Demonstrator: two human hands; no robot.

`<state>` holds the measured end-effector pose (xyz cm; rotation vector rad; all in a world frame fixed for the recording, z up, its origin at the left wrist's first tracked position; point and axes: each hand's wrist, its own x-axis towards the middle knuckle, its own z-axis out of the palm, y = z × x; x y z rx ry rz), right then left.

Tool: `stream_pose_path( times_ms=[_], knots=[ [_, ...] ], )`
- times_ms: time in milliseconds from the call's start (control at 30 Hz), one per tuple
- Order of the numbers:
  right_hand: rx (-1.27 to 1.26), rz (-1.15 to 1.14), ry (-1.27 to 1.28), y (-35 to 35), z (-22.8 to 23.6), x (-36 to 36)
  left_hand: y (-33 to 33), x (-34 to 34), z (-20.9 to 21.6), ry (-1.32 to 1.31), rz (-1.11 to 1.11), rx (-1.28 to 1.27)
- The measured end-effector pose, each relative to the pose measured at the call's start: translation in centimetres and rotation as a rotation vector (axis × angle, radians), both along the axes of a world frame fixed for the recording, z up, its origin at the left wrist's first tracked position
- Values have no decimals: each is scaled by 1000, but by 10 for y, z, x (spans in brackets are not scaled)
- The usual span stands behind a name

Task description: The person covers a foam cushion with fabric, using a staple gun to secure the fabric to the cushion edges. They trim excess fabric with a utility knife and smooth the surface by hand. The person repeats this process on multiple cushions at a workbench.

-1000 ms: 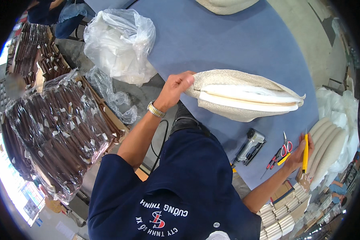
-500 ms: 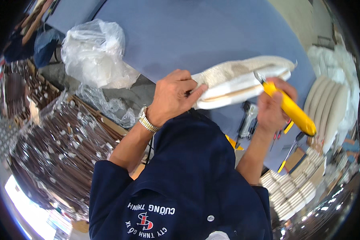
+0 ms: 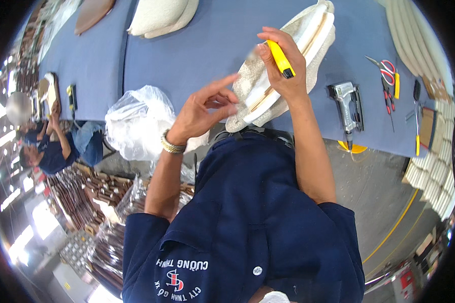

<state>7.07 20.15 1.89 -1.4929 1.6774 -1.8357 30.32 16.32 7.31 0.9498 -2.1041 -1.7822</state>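
the right hand (image 3: 283, 70) is closed around a yellow utility knife (image 3: 280, 58), gripping it by the handle with the dark tip end pointing down toward the wrist. this hand sits right over a cream upholstered cushion piece (image 3: 293, 60) that lies on the blue worktop (image 3: 197, 55), its near end reaching the worktop's front edge. the cushion shows a fuzzy off-white cover and a paler smooth band with a thin wooden-coloured strip running along its length.

the left hand (image 3: 205, 108) is open and holds nothing; its fingers are spread, the forefinger stretched toward the lower end of the cushion, just beside it, though i cannot tell whether it touches. a metal bracelet (image 3: 173, 147) circles that wrist.

a crumpled clear plastic bag (image 3: 136, 121) lies to the left of the left hand at the worktop's edge. to the right of the cushion a grey staple gun (image 3: 346, 103) rests on the worktop, and further right lie red-handled scissors (image 3: 384, 70) and a few other small tools. two more cushion shapes (image 3: 159, 17) sit at the far side of the worktop. another person in a dark shirt (image 3: 50, 151) is at the far left, well apart. bundles of dark wooden parts in plastic (image 3: 96, 197) lie below the worktop on the left.
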Motion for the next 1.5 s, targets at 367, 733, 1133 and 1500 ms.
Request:
stream_pose_path(
  times_ms=[367, 733, 1133, 1500],
  knots=[
    [17, -91, -398, 20, 13, 7, -21, -27, -33, -101, -596, -199],
    [113, -367, -818, 108, 60, 70, -21, -19, -60, 41, -472, -15],
    [203, -501, -799, 98, 26, 116, -26, -19, -55, -28, -490, -14],
    [304, -564, -578, 92, 21, 119, -24, -20, -57, 35, -515, -19]
  ],
)
